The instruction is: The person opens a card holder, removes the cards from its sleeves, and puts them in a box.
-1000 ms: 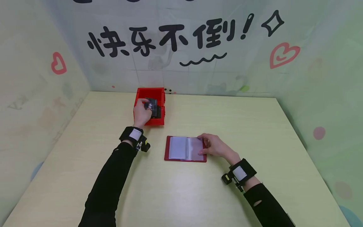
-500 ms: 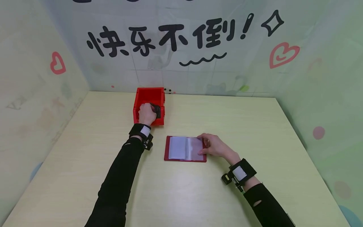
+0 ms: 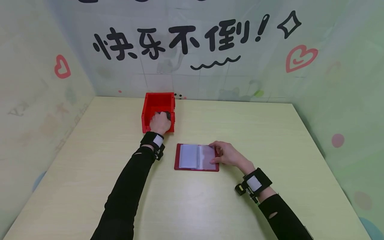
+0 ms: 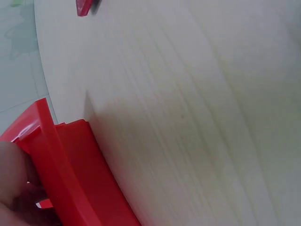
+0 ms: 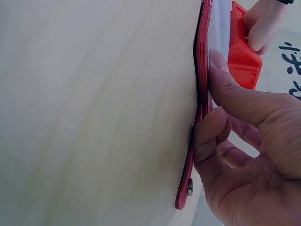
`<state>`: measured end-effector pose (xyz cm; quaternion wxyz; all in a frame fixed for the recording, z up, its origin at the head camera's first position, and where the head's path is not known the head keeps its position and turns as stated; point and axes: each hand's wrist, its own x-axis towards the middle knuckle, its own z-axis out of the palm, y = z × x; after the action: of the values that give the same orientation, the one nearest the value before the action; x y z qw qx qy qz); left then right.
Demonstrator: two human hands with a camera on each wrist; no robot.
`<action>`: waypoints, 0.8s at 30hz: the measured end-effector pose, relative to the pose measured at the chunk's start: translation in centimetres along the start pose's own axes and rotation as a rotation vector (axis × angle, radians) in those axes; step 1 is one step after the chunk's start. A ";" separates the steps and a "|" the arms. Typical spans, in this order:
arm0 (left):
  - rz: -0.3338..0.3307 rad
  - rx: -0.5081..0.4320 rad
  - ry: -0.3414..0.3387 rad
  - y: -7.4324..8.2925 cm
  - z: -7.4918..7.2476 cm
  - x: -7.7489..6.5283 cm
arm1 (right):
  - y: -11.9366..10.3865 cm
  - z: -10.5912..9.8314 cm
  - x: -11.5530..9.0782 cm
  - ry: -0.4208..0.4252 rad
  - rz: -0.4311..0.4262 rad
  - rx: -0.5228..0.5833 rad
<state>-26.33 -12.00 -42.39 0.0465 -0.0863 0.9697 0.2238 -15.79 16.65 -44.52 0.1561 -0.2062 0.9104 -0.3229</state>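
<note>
My left hand reaches down into a red plastic bin, knuckles up. Its fingertips are hidden, and I cannot tell whether they grip anything. A dark item shows just past the knuckles, inside the bin. In the left wrist view, curled fingers lie beside the bin's red wall. A small red card holder lies spread on the table, its pale clear sleeves facing up. My right hand holds its right edge, thumb on the sleeve and fingers curled at the cover, as the right wrist view shows.
The pale wooden table meets a printed backdrop just behind the bin. Similar printed panels rise at left and right. A metal snap sits on the card holder's strap. Each wrist wears a black camera band.
My left hand held a dark card with light lettering over the bin; it has gone down into the bin and slightly right, and that card is out of sight. My right hand stays put.
</note>
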 end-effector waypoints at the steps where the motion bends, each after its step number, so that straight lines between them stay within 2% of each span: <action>1: -0.001 -0.002 -0.004 0.0 0.0 0.0 | 0.0 0.0 0.0 0.000 0.003 0.003; 7: 0.017 -0.011 -0.021 -0.1 -0.1 -0.3 | -0.1 0.0 -0.1 0.003 0.005 0.000; 11: 0.061 -0.045 -0.005 -0.5 -0.4 -0.8 | 0.0 0.1 0.0 0.003 0.000 -0.001; 19: 0.260 -0.192 0.079 -1.9 -1.0 -2.8 | -0.1 0.1 -0.1 0.004 0.000 0.017; 24: 0.377 -0.222 0.132 -3.1 -1.5 -4.7 | 0.1 -0.4 -0.5 0.010 -0.019 0.059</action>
<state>-21.26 -14.74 -41.73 -0.0693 0.0775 0.9391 0.3275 -15.56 17.22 -44.22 0.1544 -0.2083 0.8993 -0.3522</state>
